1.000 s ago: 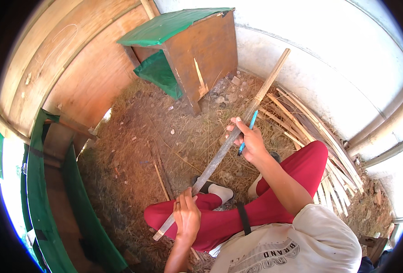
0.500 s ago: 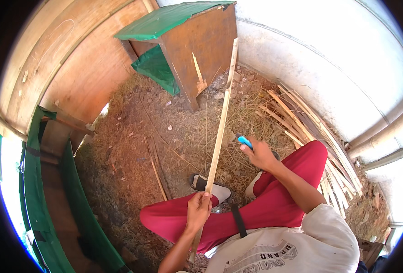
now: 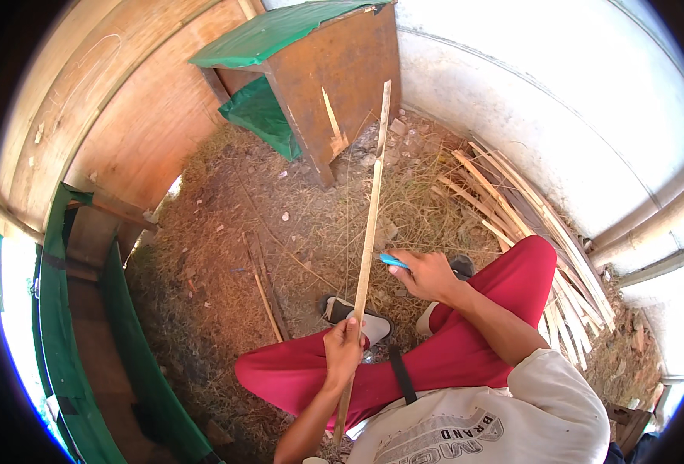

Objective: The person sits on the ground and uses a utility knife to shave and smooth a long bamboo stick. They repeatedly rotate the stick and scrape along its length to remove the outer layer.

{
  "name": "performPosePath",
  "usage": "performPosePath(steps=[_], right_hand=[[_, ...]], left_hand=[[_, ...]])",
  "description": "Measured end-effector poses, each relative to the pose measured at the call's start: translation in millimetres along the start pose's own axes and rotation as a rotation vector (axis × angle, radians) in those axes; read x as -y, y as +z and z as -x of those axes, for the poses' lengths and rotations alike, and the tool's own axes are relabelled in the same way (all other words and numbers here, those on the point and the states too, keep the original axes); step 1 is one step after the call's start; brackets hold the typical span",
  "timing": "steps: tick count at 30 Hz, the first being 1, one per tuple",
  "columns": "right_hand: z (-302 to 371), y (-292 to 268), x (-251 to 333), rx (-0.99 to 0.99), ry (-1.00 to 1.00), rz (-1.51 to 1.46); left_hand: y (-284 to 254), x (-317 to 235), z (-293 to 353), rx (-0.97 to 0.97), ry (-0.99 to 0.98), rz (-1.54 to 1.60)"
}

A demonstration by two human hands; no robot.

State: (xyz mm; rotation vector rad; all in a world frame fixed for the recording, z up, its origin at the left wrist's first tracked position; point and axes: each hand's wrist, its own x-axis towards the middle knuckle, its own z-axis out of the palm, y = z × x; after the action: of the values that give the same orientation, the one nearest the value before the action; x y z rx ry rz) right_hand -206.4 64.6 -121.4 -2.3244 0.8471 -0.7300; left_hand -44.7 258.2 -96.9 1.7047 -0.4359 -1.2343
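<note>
My left hand (image 3: 343, 352) is closed around the lower part of a long, narrow bamboo strip (image 3: 370, 220). The strip slants up and away from my lap, with a node partway along it and its far end in front of the wooden cabinet. In my closed right hand (image 3: 428, 277) is a blue utility knife (image 3: 393, 261). Its tip is close to the right edge of the strip; the blade is too small to make out, and I cannot tell whether it touches.
A pile of split bamboo strips (image 3: 504, 193) lies to the right, along the white wall (image 3: 543, 116). The brown cabinet (image 3: 338, 93) with a green cover stands ahead. At left is a green-edged shelf (image 3: 87, 325). Thin sticks (image 3: 263, 290) lie on the dirt floor.
My right hand has moved left and slightly down, bringing the knife near the strip. The strip has shifted a little toward me, its far end now lower in the picture.
</note>
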Motion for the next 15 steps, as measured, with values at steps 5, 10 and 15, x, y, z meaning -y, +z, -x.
performPosePath(steps=[5,10,15], right_hand=[[8,3,9,0.090,-0.029,0.119],[15,5,11,0.073,-0.077,0.082],[17,7,12,0.053,-0.058,0.142]], left_hand=[[-5,17,-13,-0.055,0.138,-0.076],[1,13,-11,-0.082,0.146,-0.104],[6,3,0,-0.084,0.080,-0.127]])
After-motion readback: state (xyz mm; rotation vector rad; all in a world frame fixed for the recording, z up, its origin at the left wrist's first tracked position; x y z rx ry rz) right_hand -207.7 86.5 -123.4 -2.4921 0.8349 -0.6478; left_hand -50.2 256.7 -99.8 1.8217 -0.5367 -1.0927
